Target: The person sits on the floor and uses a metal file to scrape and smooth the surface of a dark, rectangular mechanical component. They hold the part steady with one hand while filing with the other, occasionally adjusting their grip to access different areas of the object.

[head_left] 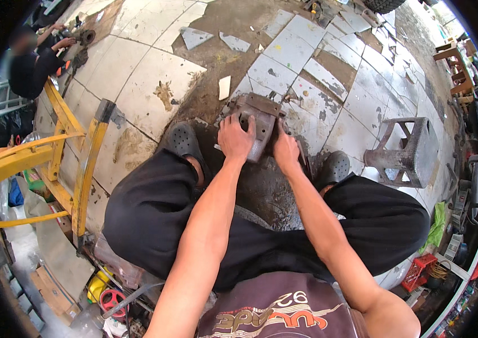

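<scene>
A heavy, grey-brown metal casting (262, 121), like a machine housing with holes in its face, lies on the dirty floor between my feet. My left hand (235, 138) grips its left side, thumb across the upper face near a round hole. My right hand (287, 149) is closed at the casting's right side, its index finger stretched forward along the edge. Whatever sits under the curled fingers is hidden. Just right of that hand a thin dark bar (305, 159) rests on the ground. Small metal parts (292, 98) lie beyond the casting's far right corner.
A yellow metal frame (84, 174) stands at my left, and a grey plastic stool (410, 152) lies tipped at my right. Broken tiles (195, 38) litter the floor ahead. Another person (27, 65) works at far left. A red crate (419, 271) sits by the right-hand shelving.
</scene>
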The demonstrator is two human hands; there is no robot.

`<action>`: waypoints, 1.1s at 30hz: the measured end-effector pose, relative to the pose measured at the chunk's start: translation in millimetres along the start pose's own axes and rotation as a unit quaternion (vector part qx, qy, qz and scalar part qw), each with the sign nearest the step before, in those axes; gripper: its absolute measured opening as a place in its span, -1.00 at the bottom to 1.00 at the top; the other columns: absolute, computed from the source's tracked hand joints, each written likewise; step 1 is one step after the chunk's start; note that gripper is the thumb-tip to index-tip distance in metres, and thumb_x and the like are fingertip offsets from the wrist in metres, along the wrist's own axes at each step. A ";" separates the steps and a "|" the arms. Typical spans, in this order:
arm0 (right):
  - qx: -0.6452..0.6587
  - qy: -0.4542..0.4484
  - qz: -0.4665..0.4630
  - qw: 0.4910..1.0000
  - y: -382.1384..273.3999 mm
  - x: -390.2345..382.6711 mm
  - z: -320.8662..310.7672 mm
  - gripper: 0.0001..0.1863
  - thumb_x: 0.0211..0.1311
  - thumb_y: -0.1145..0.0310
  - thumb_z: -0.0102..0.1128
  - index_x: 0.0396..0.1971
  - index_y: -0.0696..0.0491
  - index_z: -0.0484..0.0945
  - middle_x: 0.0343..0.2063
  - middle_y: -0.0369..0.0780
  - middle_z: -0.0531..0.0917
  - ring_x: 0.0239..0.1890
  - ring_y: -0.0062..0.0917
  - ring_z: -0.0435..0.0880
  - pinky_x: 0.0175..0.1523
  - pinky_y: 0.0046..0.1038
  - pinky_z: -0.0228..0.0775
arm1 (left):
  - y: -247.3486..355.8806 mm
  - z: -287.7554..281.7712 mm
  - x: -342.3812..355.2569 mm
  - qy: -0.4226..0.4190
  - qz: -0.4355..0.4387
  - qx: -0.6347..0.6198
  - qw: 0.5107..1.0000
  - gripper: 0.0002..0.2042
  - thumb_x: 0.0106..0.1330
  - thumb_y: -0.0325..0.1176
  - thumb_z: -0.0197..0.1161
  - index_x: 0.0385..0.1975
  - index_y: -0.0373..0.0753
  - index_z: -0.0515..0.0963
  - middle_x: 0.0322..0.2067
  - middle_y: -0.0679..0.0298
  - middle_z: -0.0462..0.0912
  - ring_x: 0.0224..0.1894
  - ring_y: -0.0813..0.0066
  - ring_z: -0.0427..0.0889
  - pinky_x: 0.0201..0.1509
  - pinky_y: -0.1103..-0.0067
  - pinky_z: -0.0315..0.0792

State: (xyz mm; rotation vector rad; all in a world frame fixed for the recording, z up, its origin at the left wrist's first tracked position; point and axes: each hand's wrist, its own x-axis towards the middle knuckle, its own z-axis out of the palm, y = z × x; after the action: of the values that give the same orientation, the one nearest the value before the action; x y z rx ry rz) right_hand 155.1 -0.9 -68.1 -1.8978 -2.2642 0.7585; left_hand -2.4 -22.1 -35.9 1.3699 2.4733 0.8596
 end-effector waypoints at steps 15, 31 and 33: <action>0.005 -0.037 0.015 0.999 -7.0 8.7 -3.1 -0.13 0.24 0.46 -0.04 0.54 -0.11 -0.16 -0.42 0.17 0.68 -0.33 0.05 0.72 -0.24 0.06 0.57 | 4.9 -3.3 10.0 0.010 0.009 0.013 1.000 -0.53 0.30 -0.01 0.23 -0.08 -0.36 0.59 -0.08 -0.04 0.63 0.02 -0.03 0.56 0.10 0.20 0.45; 0.024 -0.014 0.045 0.999 -5.1 3.8 6.1 -0.13 0.23 0.41 -0.01 0.54 -0.28 -0.09 -0.42 0.10 0.71 -0.36 0.04 0.74 -0.21 0.06 0.58 | 11.8 -6.5 8.9 -0.004 0.003 0.010 1.000 -0.52 0.32 -0.01 0.21 -0.01 -0.34 0.55 -0.01 -0.04 0.60 0.08 -0.05 0.52 0.17 0.20 0.41; 0.050 -0.006 0.048 0.998 -3.7 9.0 3.8 -0.16 0.24 0.42 -0.02 0.53 -0.21 -0.05 -0.42 0.09 0.71 -0.37 0.03 0.74 -0.26 0.06 0.57 | 10.9 -3.2 4.9 -0.011 -0.004 0.007 1.000 -0.52 0.32 -0.01 0.22 -0.01 -0.33 0.55 -0.01 -0.05 0.60 0.09 -0.07 0.51 0.17 0.19 0.40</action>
State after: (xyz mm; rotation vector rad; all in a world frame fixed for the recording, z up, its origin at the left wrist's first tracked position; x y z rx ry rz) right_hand 148.3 6.1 -72.0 -1.9732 -2.1103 0.8812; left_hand 1.4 -14.9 -26.5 1.3657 2.4717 0.8216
